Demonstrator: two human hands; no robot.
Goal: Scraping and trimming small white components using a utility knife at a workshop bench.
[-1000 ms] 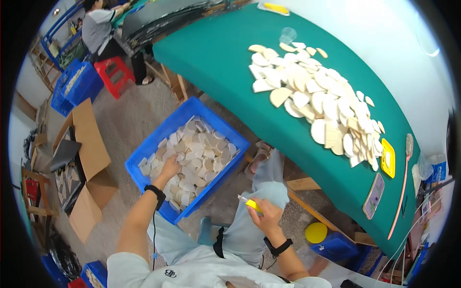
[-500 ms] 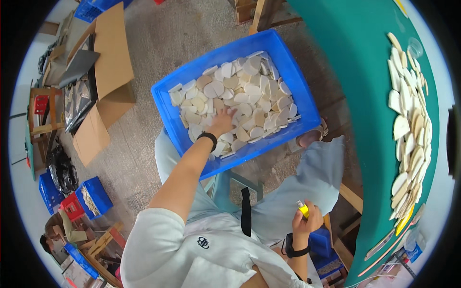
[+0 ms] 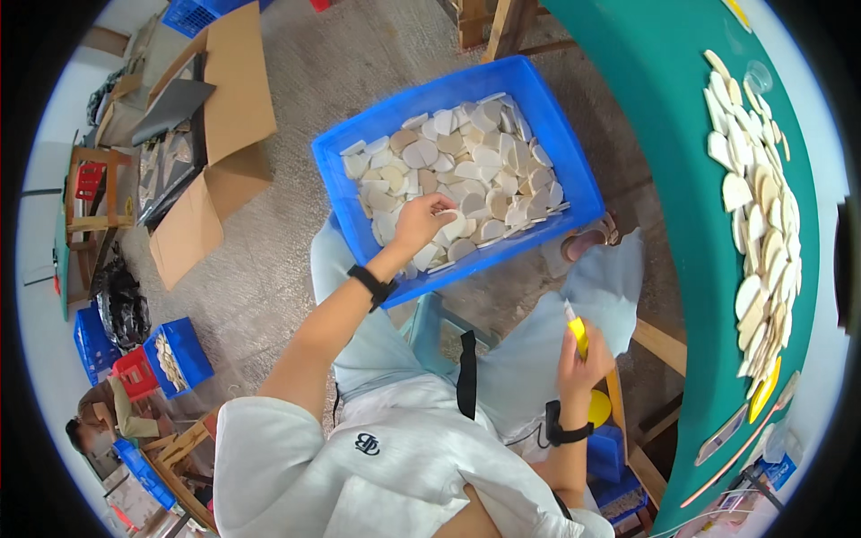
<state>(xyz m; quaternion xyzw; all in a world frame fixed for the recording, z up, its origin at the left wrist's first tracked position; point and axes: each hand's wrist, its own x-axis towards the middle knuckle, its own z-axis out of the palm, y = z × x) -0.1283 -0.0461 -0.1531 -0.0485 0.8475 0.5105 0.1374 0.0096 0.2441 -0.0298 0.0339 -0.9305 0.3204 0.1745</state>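
Pinching a pale rounded piece (image 3: pixel 453 226) between its thumb and fingertips, the seated person's left hand (image 3: pixel 421 222) is hanging low over the near side of a blue bin (image 3: pixel 565 134). The bin is standing just in front of the person's legs, and a jumble of flat loose pieces (image 3: pixel 489 157), white, cream and beige, many of them half-round, is covering its inside. The right hand (image 3: pixel 587 363) is resting near the right thigh, well apart from the bin; its fingers are curling closed around a yellow cutter (image 3: pixel 578 336), whose tip is pointing up and slightly left. Both wrists are wearing dark bands. To the right, a green table (image 3: pixel 646 179) is curving along the view, carrying a long heap of similar pieces (image 3: pixel 762 242). A clear cup (image 3: pixel 758 78) is standing by the heap's far end, while a yellow tray (image 3: pixel 764 388) and a phone (image 3: pixel 721 435) are lying near its close end. At left, an open cardboard box (image 3: pixel 238 90) is holding dark sheets
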